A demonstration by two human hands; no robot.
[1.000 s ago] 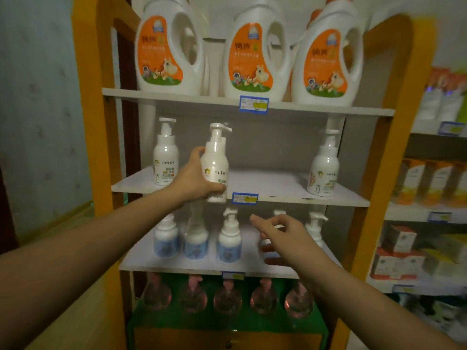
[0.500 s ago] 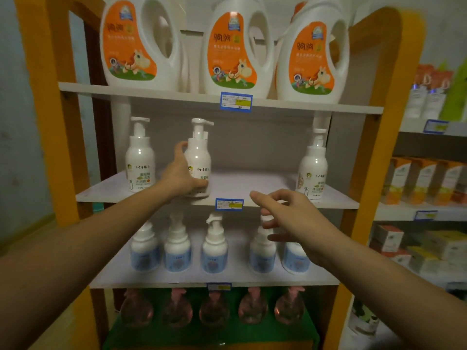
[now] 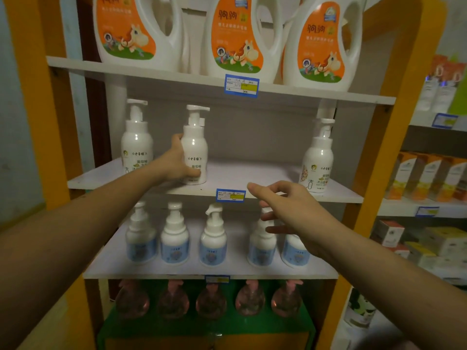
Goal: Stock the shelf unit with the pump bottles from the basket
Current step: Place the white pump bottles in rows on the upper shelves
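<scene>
My left hand (image 3: 180,160) is wrapped around the lower body of a white pump bottle (image 3: 194,147), fingers behind it and thumb across the front near its base. The bottle stands upright on the middle shelf (image 3: 252,173) of the orange shelf unit (image 3: 394,122), its base on the board, up and to the left of the blue price tag (image 3: 231,195) clipped to that shelf's front edge.

My right hand (image 3: 290,210) holds nothing: fingers loosely spread and a little bent, it hangs in the air just right of the price tag and slightly below it, in front of the shelf edge, touching no bottle.

Left of the price tag, further out than the bottle I hold, a 2nd white pump bottle (image 3: 136,140) stands near the shelf's left end. Well to the right of the tag a 3rd one (image 3: 317,160) stands near the right end.

Below the tag, the next shelf carries 5 blue-labelled pump bottles (image 3: 213,238) in a row; my right hand covers part of the 2 on the right. Lower still stand 5 pink pump bottles (image 3: 211,301) on a green base. Above the tag, the top shelf holds 3 large white jugs (image 3: 240,39) with orange labels.
</scene>
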